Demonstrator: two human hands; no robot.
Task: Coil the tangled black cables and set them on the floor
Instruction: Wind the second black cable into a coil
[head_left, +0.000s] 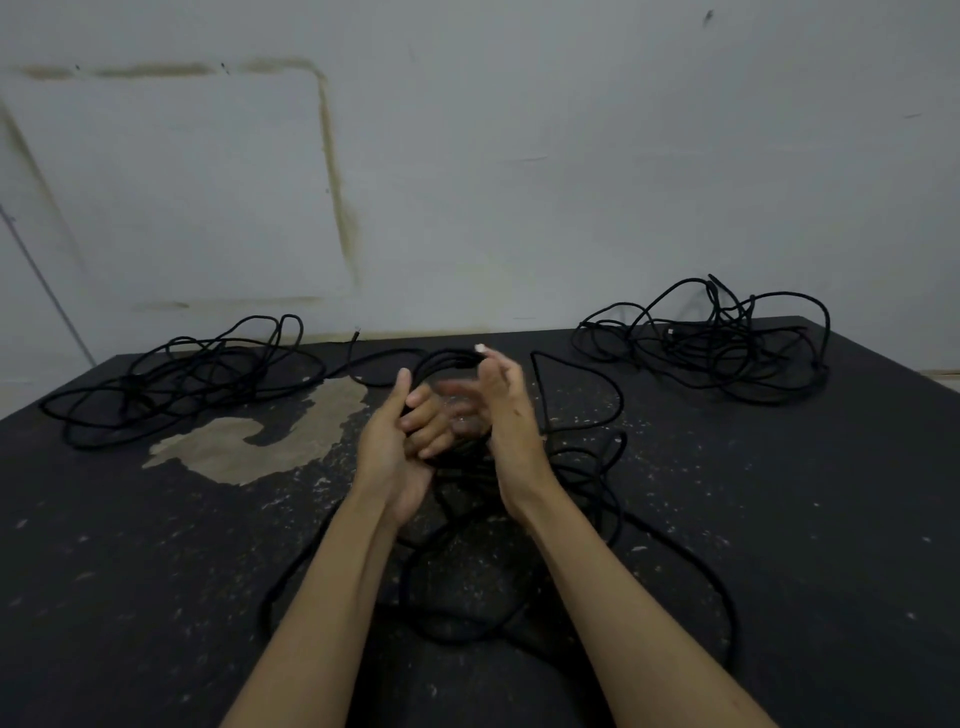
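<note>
A black cable (582, 499) lies in loose loops on the dark floor in front of me. Part of it is gathered into a small coil (447, 361) held upright between my hands. My left hand (402, 441) is wrapped around the coil's lower left side. My right hand (498, 410) is at the coil's right side, its fingers blurred, with the cable's white-tipped end (480, 348) at its fingertips. Two other tangled black cables lie further back: one pile at the left (182, 379) and one pile at the right (711, 343).
The dark floor (779, 519) is speckled with pale flecks and has a worn tan patch (270, 436) left of my hands. A stained grey wall (467, 182) rises just behind the cable piles. A thin pole (47, 291) leans at far left.
</note>
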